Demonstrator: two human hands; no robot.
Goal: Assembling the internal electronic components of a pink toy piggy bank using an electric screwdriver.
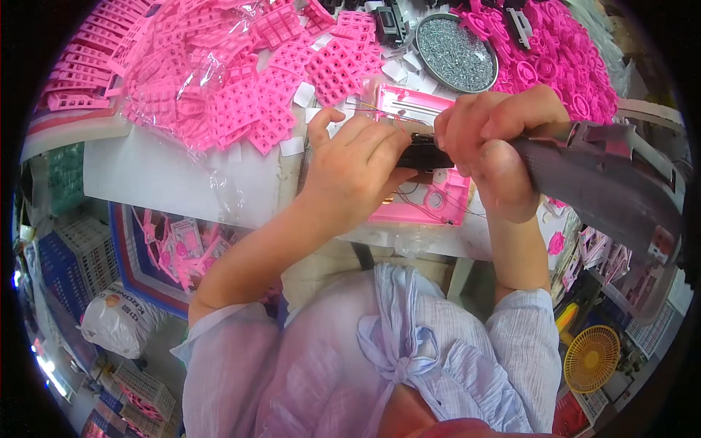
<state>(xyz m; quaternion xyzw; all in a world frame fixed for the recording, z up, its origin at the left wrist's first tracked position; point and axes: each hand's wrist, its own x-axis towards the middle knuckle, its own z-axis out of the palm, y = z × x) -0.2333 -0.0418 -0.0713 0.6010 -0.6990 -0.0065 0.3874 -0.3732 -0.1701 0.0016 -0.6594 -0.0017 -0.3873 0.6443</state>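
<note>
My left hand is closed around the left end of a small black plastic part, its index finger raised. Over the part's right end, my right hand grips a long dark grey handheld tool that looks like an electric screwdriver. The tool's body runs off to the right, close to the camera, and its tip is hidden behind my fingers. Beneath both hands lies a pink plastic housing with thin wires and a round grille-like spot. My hands cover its middle.
Pink grid-like plastic parts are heaped at the far left. A round metal dish of small screws stands at the back, beside a pile of pink round parts. Black parts lie nearby. A yellow basket stands low at the right.
</note>
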